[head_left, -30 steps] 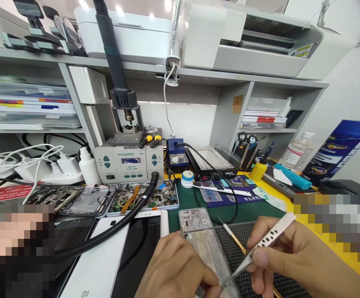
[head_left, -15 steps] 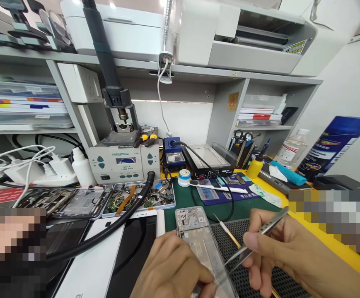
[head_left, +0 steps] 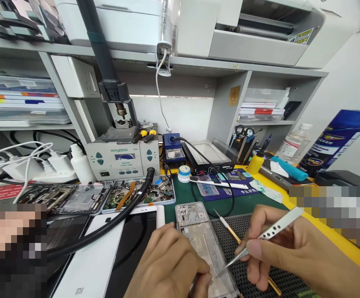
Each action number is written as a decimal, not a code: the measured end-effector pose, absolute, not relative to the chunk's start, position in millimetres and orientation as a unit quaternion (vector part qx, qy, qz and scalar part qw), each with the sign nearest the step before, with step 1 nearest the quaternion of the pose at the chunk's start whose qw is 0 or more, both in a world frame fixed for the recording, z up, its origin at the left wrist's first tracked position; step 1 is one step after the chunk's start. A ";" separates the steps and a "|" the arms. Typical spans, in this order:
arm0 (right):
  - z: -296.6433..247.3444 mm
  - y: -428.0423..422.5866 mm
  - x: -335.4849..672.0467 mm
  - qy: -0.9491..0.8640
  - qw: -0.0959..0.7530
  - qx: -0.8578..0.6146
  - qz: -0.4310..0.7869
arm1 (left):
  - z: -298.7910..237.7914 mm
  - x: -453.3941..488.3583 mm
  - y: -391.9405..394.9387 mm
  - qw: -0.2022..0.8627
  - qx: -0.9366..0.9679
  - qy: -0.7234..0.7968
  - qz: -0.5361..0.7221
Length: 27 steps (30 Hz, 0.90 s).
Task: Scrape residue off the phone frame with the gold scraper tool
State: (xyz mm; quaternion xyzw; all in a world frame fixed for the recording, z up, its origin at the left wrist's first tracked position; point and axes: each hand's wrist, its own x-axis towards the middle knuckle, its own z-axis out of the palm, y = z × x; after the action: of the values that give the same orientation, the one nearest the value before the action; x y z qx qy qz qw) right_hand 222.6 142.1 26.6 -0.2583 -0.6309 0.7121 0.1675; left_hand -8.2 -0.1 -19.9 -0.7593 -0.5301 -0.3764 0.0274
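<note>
A grey phone frame [head_left: 196, 234] with its inside facing up lies in front of me. My left hand [head_left: 170, 265] rests over its lower left part, thumb and fingers pinched together. A dark sliver shows between those fingertips, too hidden to name. In my right hand [head_left: 269, 248] I grip metal tweezers [head_left: 281, 223] with round holes in the arms. The tweezers slant down to the left, prongs together, and their tips are at the frame's right side, close to my left fingertips. Whether the tips touch the frame I cannot tell.
A gold-handled tool [head_left: 229, 227] lies on the black perforated mat [head_left: 245, 221] under my right hand. White phones [head_left: 89, 252] and a black hose [head_left: 111, 231] are at left. Behind stand a parts tray [head_left: 170, 194], a hot-air station [head_left: 122, 159] and a heating plate [head_left: 211, 159].
The tweezers have turned, showing their holed face, and their parted prongs have come together. Their tips shifted left over the frame. My left hand moved slightly left.
</note>
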 end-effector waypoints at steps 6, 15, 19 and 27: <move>22.4 143.0 229.9 -0.652 0.168 -0.280 0.684 | -8.7 -16.2 -3.4 0.031 -0.774 -0.540 -0.330; 17.4 141.4 229.8 -0.673 0.181 -0.287 0.657 | -10.1 -13.3 1.8 0.056 -0.809 -0.520 -0.269; 15.6 140.1 232.1 -0.681 0.182 -0.286 0.649 | -10.2 -13.9 0.0 0.059 -0.815 -0.514 -0.260; 19.6 140.4 229.9 -0.695 0.188 -0.295 0.628 | -1.0 -16.5 -0.8 0.068 -0.800 -0.539 -0.253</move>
State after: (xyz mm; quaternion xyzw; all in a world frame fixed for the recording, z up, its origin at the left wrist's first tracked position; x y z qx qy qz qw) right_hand 229.9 140.4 19.6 -0.2946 -0.6950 0.6284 0.1877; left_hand -16.5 -0.8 -1.0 -0.8004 -0.5394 -0.2528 0.0678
